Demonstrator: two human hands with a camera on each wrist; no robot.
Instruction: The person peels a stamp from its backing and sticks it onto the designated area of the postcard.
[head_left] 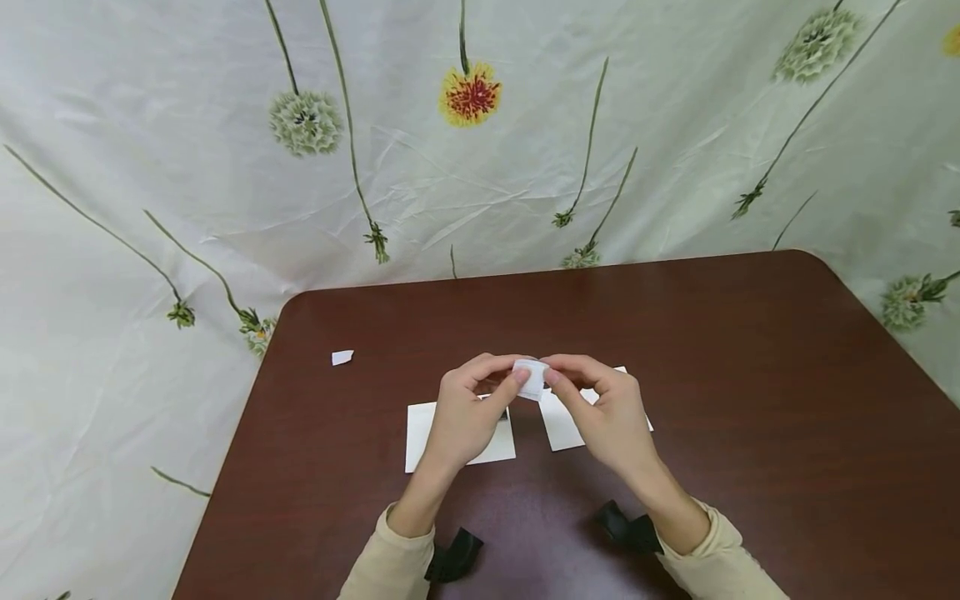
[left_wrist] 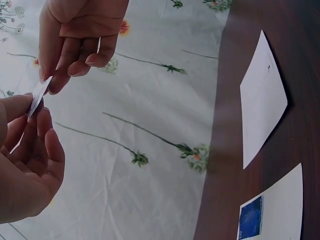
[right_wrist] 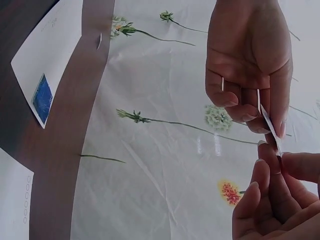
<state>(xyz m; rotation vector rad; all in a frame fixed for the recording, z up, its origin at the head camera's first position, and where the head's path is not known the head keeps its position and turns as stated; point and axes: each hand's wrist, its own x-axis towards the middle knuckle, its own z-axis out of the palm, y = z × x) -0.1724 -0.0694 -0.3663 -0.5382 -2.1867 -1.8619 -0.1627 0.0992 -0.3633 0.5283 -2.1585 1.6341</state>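
Note:
Both hands hold one small white piece of paper (head_left: 531, 380) above the table, each by one side. My left hand (head_left: 467, 415) pinches its left edge between thumb and fingers. The right hand (head_left: 609, 417) pinches the opposite edge the same way. In both wrist views the paper (left_wrist: 40, 95) appears nearly edge-on, so its far face is hidden. Beneath the left hand lies a white envelope (head_left: 420, 437) with a blue stamp (left_wrist: 251, 218) in one corner. A second white envelope (head_left: 561, 425) lies under the right hand, partly covered by it in the head view.
A small white paper scrap (head_left: 342, 357) lies toward the table's far left. Black straps (head_left: 456, 557) are at both wrists. The dark red-brown table (head_left: 750, 375) meets a white flowered cloth (head_left: 525, 167) behind it.

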